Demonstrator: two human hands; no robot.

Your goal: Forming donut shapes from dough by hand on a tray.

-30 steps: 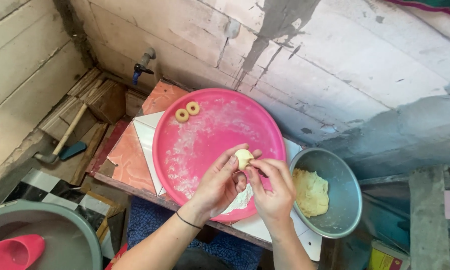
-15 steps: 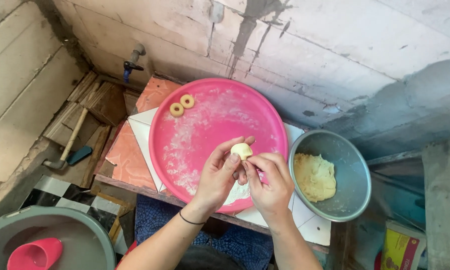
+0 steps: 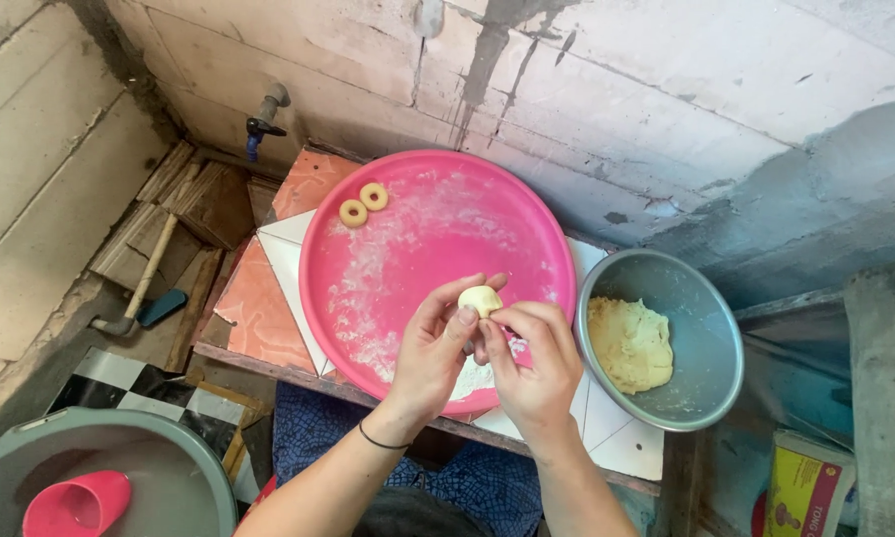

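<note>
Both hands' fingers [image 3: 464, 316] pinch one dough ball [image 3: 480, 299] — above the pink tray [image 3: 407, 189].

Yellow-red carton [image 3: 807, 485], bottom right corner

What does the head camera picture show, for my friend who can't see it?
Two hands, the left hand and the right hand, pinch a small lump of dough over a floury pink tray. Two dough rings lie at the tray's far edge, and a metal bowl holding more dough sits to the right.
</note>
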